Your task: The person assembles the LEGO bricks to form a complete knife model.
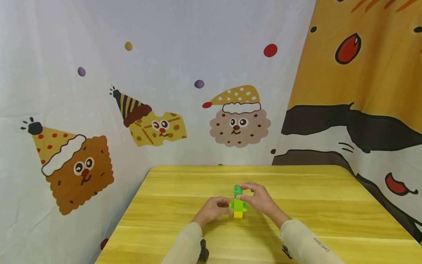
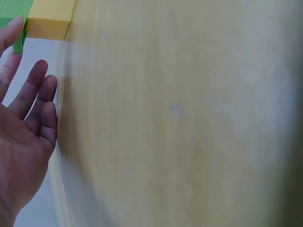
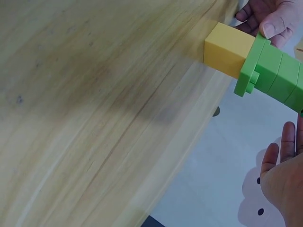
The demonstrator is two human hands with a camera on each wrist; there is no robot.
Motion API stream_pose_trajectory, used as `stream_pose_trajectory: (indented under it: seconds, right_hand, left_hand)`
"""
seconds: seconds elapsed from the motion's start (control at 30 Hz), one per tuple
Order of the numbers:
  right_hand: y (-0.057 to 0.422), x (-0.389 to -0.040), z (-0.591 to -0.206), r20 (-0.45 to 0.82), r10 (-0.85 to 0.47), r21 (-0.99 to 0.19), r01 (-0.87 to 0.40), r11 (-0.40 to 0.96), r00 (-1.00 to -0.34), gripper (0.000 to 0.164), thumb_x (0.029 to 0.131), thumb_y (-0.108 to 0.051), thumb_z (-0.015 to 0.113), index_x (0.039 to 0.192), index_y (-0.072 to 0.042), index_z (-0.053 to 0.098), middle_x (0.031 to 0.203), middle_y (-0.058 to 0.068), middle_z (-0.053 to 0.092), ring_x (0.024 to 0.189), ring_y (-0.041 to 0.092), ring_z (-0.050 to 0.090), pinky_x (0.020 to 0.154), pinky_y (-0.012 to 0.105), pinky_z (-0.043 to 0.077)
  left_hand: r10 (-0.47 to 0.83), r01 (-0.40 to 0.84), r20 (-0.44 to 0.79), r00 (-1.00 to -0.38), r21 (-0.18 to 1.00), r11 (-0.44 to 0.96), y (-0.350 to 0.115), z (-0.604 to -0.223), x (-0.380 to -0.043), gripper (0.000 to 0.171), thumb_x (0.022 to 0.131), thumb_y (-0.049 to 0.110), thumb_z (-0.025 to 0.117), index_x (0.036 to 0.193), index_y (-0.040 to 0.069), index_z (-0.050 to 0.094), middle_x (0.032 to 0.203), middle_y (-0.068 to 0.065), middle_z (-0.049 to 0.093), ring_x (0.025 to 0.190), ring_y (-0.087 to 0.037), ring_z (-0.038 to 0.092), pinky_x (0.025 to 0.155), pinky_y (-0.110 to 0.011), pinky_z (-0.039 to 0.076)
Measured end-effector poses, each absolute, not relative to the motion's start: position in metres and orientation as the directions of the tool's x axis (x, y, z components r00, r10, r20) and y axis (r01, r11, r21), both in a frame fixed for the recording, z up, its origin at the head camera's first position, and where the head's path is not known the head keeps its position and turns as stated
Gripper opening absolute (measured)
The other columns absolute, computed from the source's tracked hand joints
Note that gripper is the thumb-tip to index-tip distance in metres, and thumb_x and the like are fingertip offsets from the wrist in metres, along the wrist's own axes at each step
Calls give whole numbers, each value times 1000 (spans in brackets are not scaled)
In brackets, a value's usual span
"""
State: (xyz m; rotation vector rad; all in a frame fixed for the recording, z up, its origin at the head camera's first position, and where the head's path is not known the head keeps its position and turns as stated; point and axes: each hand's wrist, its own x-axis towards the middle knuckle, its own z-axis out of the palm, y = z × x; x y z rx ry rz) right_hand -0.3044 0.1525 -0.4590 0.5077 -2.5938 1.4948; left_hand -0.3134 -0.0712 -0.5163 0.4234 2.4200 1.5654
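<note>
A small tower of toy building bricks stands upright near the table's middle. Its base is a yellow brick (image 1: pixel 238 215), with a wide green plate (image 3: pixel 250 68) above it that sticks out on both sides. Stacked over that plate are several green bricks (image 3: pixel 279 75), up to a darker green top brick (image 1: pixel 237 191). My left hand (image 1: pixel 213 209) pinches the plate's left end between thumb and index finger, the other fingers loosely bent. My right hand (image 1: pixel 258 200) grips the upper green bricks from the right; its fingertips are partly out of frame in the right wrist view.
The wooden table (image 1: pixel 165 220) reaches back to a white cloth (image 1: pixel 184 55) printed with cartoon biscuits and cheese. An orange, black and white patterned cloth (image 1: pixel 379 84) hangs at the right. Dark straps show at both sleeves.
</note>
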Motion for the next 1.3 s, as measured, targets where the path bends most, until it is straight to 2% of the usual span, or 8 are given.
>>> stream_pose_trajectory:
  seconds: [0.27,0.7,1.3]
  right_hand:
    - [153,-304,-457,248,-244,-826,-336,453,-938,34,86,-21,80,119,-16,73,110,-7,67,116,31,57,103,61,35]
    - [153,-305,-456,261,-255,-782,-359,509,-931,36,86,-21,79,121,-16,71,117,-5,66,118,25,56,101,61,38]
    - [154,-303,-455,240,-233,-821,-325,469,-942,34,86,-20,79,119,-15,72,115,-5,67,118,26,56,104,60,35]
  left_hand:
    - [369,124,-27,-929,916,380,-71,-518,-316,37,86,33,80,118,18,70,111,4,66,104,-17,59,91,-44,50]
    - [370,124,-29,-929,915,384,-71,-520,-318,38,85,34,80,118,18,70,111,3,66,103,-16,59,90,-44,50]
    - [364,119,-29,-931,918,378,-70,-519,-318,41,85,32,80,122,15,69,114,0,66,105,-18,59,91,-44,50]
